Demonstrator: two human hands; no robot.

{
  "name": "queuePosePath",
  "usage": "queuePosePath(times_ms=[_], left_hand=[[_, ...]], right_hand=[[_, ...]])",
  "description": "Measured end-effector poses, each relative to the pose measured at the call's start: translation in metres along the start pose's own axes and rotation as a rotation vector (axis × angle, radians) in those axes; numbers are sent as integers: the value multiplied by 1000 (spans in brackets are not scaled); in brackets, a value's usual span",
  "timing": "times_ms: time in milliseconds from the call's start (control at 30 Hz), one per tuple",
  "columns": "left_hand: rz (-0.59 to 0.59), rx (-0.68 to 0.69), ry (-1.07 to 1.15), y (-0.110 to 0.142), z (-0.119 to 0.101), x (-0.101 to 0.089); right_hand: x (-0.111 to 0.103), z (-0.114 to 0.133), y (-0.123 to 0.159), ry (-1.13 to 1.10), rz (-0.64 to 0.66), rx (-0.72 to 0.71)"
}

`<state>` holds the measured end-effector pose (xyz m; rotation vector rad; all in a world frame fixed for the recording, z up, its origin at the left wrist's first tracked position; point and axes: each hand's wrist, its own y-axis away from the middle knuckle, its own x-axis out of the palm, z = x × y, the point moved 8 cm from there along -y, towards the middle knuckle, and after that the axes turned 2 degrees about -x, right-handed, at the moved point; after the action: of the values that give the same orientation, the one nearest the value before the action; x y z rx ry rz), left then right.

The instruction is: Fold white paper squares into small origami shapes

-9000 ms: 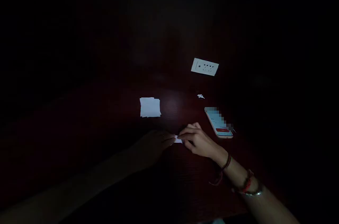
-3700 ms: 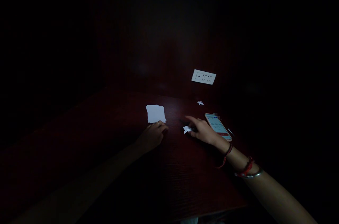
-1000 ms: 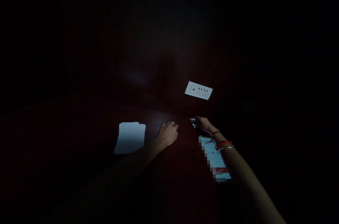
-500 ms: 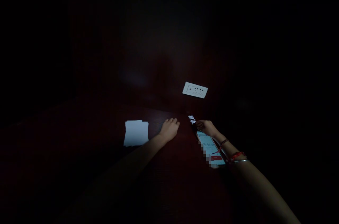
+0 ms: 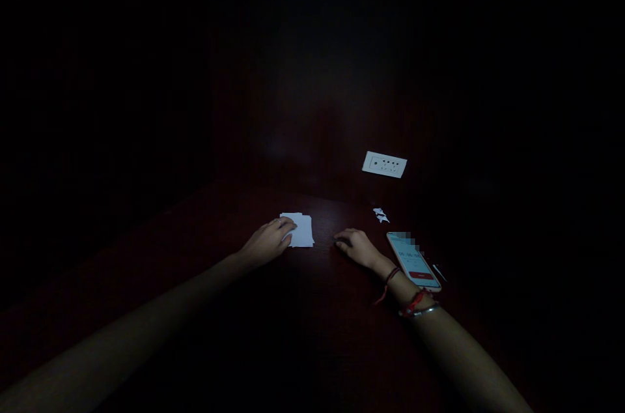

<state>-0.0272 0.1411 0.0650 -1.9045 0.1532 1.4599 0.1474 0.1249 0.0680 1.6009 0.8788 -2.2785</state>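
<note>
A small stack of white paper sheets (image 5: 303,231) lies on the dark reddish table, its edges slightly uneven. My left hand (image 5: 267,242) rests over the stack's left side, with fingers stretched onto the top sheet and the thumb apart from them. To the right of the paper, my right hand (image 5: 358,247) lies low over the table with loosely bent, spread fingers and nothing visible in them. Small folded white paper pieces (image 5: 381,215) sit farther back, beyond my right hand.
A phone (image 5: 415,261) with a lit timer screen lies right of my right hand, partly blurred out. Beside it is a thin white strip (image 5: 439,272). A white socket plate (image 5: 384,165) is on the wall behind. The surroundings are very dark.
My left hand has moved onto the paper stack. My right hand has left the folded pieces and come left and nearer, off the phone. The view has shifted.
</note>
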Motion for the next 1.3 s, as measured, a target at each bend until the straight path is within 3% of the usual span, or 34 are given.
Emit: queuePosePath(times_ms=[100,233,467,767,900,1067,1200,1300], left_hand=[[-13,-68,53,15,21,-3],[16,-105,112,18,27,2],[90,-77,159,18,27,5],[86,-66,182,17,29,4],[61,-71,195,18,30,2],[30,-82,219,18,31,-2],[-11,-80,250,18,25,-14],[-35,-61,283,19,9,-27]], right_hand=[[15,31,-14,0,-5,-67],[25,57,-32,13,-10,-122],[36,61,-49,6,42,-176],[37,67,-55,-52,83,-188],[34,66,-55,-114,43,-118],[16,51,-48,-249,-137,62],[-7,35,-30,-414,-273,231],[-19,31,-6,-571,-278,298]])
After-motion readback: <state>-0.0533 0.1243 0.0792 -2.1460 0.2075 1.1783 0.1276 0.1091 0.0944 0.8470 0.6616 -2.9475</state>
